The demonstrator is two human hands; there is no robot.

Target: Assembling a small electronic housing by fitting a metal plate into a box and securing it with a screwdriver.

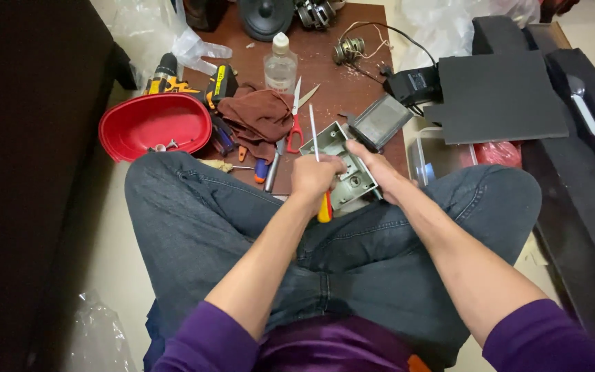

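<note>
Left hand grips a screwdriver; right hand clasps the grey housing's edge.

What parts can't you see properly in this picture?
- Head view: the left hand covers much of the screwdriver; how its fingers wrap the handle is hidden.
- The right hand hides one side of the grey metal box.
- Small bits inside the red bowl are too small to identify.
- The black speaker is cut off by the top edge.
</note>
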